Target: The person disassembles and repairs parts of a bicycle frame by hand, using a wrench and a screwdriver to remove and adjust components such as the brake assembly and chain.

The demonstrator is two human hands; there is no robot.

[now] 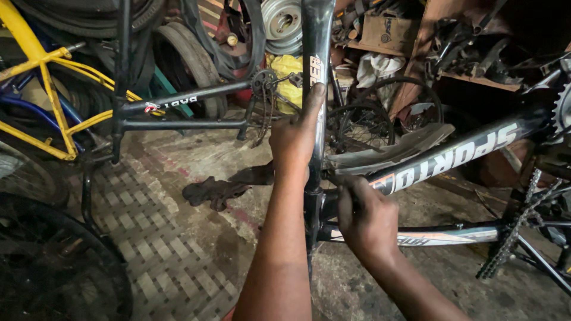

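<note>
Here we grip the fork (316, 65) with our left hand (294, 138) to steady it, while our right hand (364, 215), beside the fork, pinches something too small to tell.

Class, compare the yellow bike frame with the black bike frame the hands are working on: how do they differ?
The yellow frame stands untouched at the left; the black frame is gripped by the left hand and right hand. The black frame carries a chain; none shows on the yellow frame. Both are bare-tubed.

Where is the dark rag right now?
In the head view, the dark rag lies on the concrete floor, left of the left hand gripping the black bicycle frame.
</note>
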